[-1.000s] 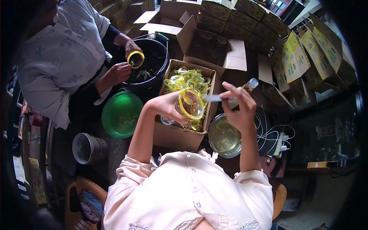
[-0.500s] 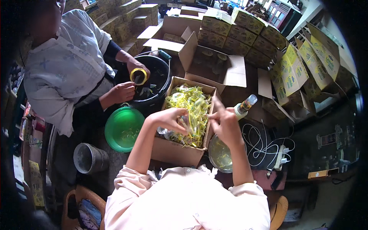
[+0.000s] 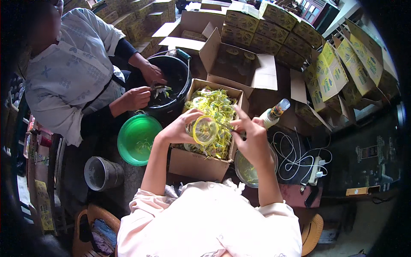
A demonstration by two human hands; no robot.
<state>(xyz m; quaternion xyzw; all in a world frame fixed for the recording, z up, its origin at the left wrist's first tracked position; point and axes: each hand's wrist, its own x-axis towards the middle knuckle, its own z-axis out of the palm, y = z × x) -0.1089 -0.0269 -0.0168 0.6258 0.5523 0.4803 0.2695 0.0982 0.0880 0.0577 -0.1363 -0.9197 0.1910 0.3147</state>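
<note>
My left hand [image 3: 179, 128] grips a clear round jar [image 3: 206, 136] with a yellow rim, its mouth turned up toward me. Under it, the open carton [image 3: 198, 169] is full of yellow and whitish strips [image 3: 212, 100]. My right hand [image 3: 253, 136] is at the jar's right side, fingers pinched on a thin dark blade-like tool [image 3: 224, 125] that reaches to the rim; its exact kind is unclear. Just beyond that hand stands a bottle [image 3: 276, 112] with a clear top. A see-through bowl [image 3: 246, 176] sits partly beneath my right forearm.
At left, a co-worker's hands [image 3: 139, 97] work over a black bucket [image 3: 189, 79]. A green basin [image 3: 125, 147] and a grey pail [image 3: 105, 174] stand nearer. Open cartons [image 3: 264, 75] and stacked boxes [image 3: 274, 34] fill the back. White cables [image 3: 293, 165] and a power strip [image 3: 316, 170] lie right.
My left hand has turned the jar so its yellow rim shows. My right hand keeps close to the carton's right edge. The co-worker's yellow-rimmed jar is out of sight, that hand lowered into the bucket.
</note>
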